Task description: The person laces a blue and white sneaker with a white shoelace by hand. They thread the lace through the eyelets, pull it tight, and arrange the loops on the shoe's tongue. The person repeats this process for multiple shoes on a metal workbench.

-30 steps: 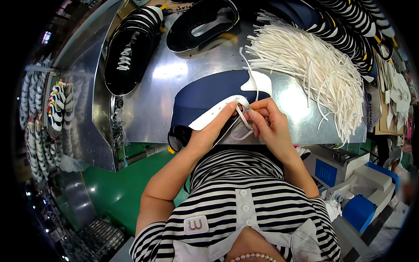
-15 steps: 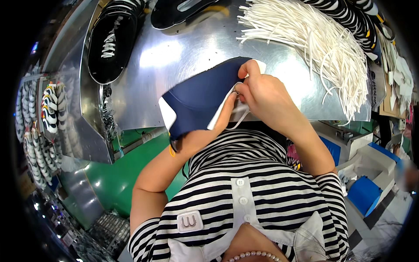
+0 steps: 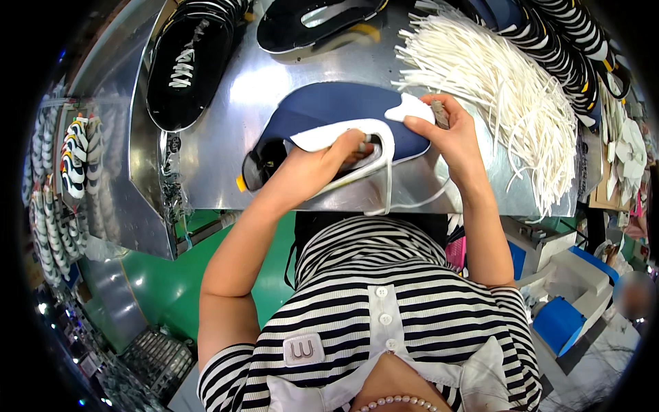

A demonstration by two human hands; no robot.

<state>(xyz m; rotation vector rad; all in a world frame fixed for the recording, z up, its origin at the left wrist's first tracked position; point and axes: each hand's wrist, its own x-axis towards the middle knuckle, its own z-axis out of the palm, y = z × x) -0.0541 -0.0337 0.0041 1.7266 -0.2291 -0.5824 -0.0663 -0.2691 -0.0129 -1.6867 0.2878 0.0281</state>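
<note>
On the steel table point(image 3: 226, 137), starting at the left, a black shoe point(image 3: 184, 65) lies laced and apart from the work, with another black upper point(image 3: 309, 24) beyond it at the far edge. Nearer the person, a navy upper point(image 3: 329, 113) with white trim lies flat at the table's front edge, probably so both hands can get at its collar without lifting it. The left hand point(image 3: 312, 172) pins it there, fingers curled shut over the white collar, thumb tucked inside the opening. A white lace point(image 3: 388, 185) hangs from the collar over the table edge. The right hand point(image 3: 449, 134) pinches the white tongue tab between thumb and forefinger, the other fingers loosely bent; it seems to hold a small grey piece too, though I cannot tell what. Just right of it, a heap of laces point(image 3: 508, 89) lies within easy reach.
</note>
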